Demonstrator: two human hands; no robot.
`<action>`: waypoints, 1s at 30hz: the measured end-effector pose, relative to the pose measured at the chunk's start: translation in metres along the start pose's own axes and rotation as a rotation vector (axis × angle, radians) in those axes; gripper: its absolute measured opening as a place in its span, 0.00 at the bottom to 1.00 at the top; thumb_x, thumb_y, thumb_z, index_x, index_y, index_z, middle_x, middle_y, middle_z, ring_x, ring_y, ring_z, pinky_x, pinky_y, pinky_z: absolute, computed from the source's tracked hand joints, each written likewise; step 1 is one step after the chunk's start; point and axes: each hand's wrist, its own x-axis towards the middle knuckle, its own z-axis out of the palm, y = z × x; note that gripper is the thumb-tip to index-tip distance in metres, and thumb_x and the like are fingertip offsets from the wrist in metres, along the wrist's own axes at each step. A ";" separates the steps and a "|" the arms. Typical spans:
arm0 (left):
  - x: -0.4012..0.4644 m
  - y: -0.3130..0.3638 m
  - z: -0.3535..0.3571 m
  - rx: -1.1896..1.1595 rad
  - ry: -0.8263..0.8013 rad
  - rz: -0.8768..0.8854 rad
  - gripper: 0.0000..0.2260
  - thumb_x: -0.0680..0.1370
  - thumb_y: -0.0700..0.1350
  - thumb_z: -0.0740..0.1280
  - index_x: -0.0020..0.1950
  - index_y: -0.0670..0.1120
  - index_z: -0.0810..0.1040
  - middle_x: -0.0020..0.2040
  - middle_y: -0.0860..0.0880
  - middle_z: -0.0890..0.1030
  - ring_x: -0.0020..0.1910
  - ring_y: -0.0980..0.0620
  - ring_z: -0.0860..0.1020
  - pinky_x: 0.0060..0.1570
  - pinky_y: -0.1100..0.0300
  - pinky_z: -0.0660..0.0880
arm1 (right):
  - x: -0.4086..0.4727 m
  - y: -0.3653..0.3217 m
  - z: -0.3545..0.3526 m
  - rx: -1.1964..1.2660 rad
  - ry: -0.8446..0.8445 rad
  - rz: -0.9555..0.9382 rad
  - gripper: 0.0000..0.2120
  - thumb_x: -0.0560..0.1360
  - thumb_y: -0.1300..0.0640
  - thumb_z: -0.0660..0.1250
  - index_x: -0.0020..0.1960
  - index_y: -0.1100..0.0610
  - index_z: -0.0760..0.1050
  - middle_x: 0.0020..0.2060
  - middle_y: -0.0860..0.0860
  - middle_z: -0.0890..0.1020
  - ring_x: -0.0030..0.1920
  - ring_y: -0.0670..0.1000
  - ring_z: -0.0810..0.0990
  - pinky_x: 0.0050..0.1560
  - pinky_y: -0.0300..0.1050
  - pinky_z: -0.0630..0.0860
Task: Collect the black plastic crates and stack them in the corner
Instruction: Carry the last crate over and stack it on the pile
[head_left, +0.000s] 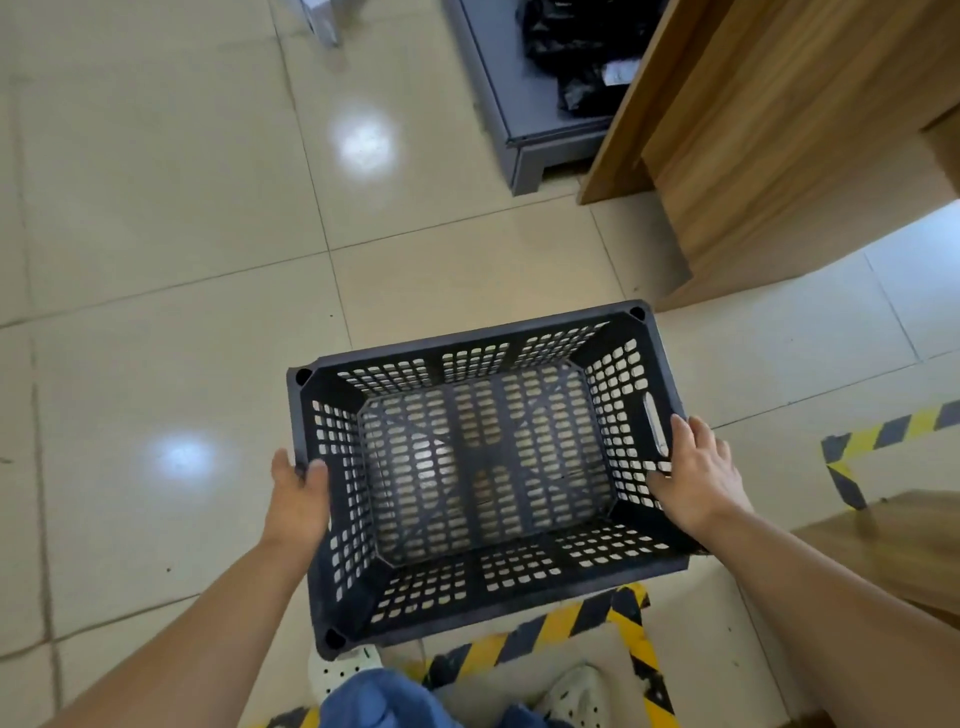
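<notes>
We hold one black plastic crate up over the tiled floor. Our left hand and right hand each grip a short side. We think the carrying step is on. Next we must find the corner.

**Surroundings only**

We see a glossy beige tiled floor, yellow-black hazard tape near our feet, a wooden cabinet top right, and a grey metal platform carrying black bags.
</notes>
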 end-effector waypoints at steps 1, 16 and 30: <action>0.001 0.003 0.004 -0.199 -0.021 -0.140 0.20 0.79 0.53 0.55 0.68 0.46 0.66 0.66 0.40 0.73 0.61 0.37 0.74 0.62 0.43 0.69 | 0.006 0.000 0.000 0.003 -0.006 0.006 0.36 0.73 0.54 0.64 0.75 0.56 0.49 0.75 0.54 0.55 0.71 0.59 0.59 0.69 0.56 0.62; 0.021 0.008 -0.043 -0.757 -0.074 -0.451 0.33 0.79 0.61 0.40 0.62 0.43 0.76 0.59 0.46 0.77 0.57 0.49 0.73 0.55 0.52 0.65 | 0.030 -0.039 -0.042 1.257 -0.120 0.451 0.32 0.78 0.37 0.46 0.76 0.54 0.55 0.69 0.59 0.68 0.67 0.62 0.68 0.63 0.64 0.63; -0.045 0.027 -0.244 -0.945 -0.077 -0.488 0.36 0.77 0.67 0.41 0.65 0.45 0.74 0.58 0.44 0.78 0.54 0.46 0.75 0.53 0.48 0.66 | -0.072 -0.151 -0.122 1.164 -0.347 0.451 0.42 0.72 0.28 0.38 0.70 0.54 0.66 0.63 0.57 0.73 0.63 0.59 0.69 0.63 0.65 0.61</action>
